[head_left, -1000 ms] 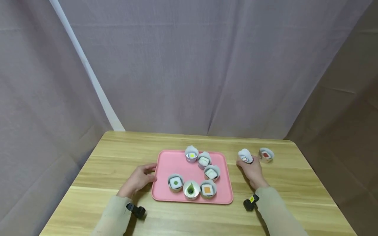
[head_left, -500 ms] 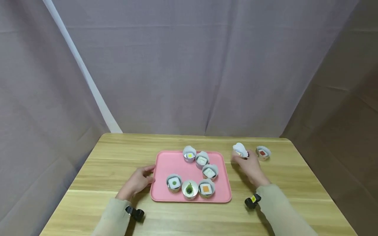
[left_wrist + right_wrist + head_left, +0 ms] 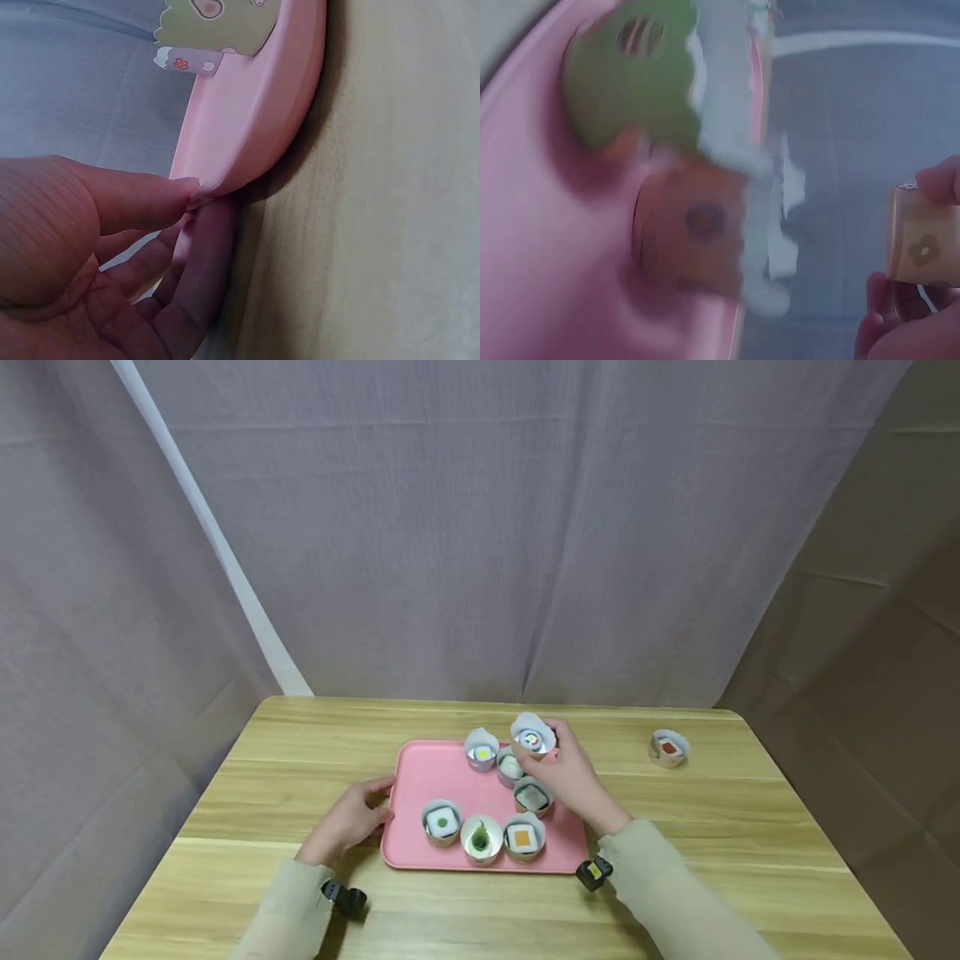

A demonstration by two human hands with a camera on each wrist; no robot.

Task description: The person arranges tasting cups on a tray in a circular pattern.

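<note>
My right hand (image 3: 567, 777) grips a scallop-edged paper cup (image 3: 531, 737) by its sides, over the far right part of the pink tray (image 3: 427, 777). Inside the cup lies a small piece with a colourful centre. The right wrist view shows this cup's tan wall (image 3: 924, 238) with a flower print between thumb and fingers. At the tray's left edge, my left hand (image 3: 352, 818) pinches the rim, thumb on top and fingers underneath, as the left wrist view shows. Several paper cups with sushi-like pieces stand on the tray, among them one with a green-dotted white piece (image 3: 442, 822).
Another paper cup (image 3: 669, 748) with a red-topped piece stands on the wooden table (image 3: 720, 827) at the back right. Along the tray's right side and front stand cups close together, one with an orange-topped piece (image 3: 522, 838). Grey curtains (image 3: 420, 552) hang behind the table.
My right hand has carried the paper cup from the table right of the tray leftward, over the tray's far right part. The left hand has stayed at the tray's left rim.
</note>
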